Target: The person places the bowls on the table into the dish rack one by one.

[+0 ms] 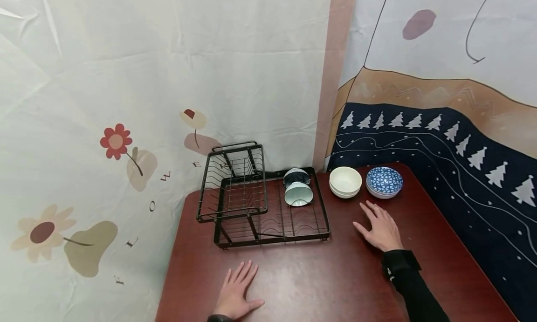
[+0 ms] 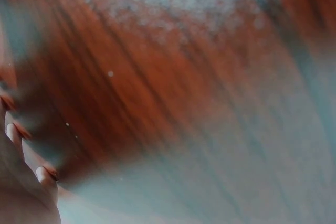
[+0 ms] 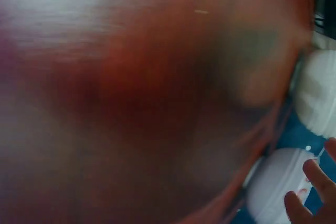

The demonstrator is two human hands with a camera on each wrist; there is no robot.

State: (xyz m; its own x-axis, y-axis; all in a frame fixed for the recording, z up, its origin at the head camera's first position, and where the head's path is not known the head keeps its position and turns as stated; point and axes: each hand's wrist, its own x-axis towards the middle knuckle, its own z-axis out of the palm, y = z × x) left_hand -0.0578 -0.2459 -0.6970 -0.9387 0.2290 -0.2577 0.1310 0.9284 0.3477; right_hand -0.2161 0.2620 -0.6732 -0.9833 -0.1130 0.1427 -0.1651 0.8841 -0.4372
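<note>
My right hand (image 1: 381,229) is over the right side of the table with its fingers extended, just short of the bowls. Closest to its fingertips are two stacked cream bowls (image 1: 345,181) and a blue-patterned bowl (image 1: 384,180) stacked on another bowl. My left hand (image 1: 236,294) is spread, palm down, at the table's front, holding nothing. Beyond it stands a black wire dish rack (image 1: 272,241), with a pale bowl (image 1: 299,194) and a dark-banded bowl (image 1: 296,176) tilted in its right part. In the right wrist view, fingers (image 3: 313,174) appear before a whitish bowl (image 3: 275,187).
The dark red wooden table (image 1: 310,284) reaches back to a pale cloth backdrop (image 1: 251,79) with flower prints. Along the right side hangs a navy cloth (image 1: 440,173) with white trees. The rack's raised upper basket (image 1: 232,215) stands on its left half.
</note>
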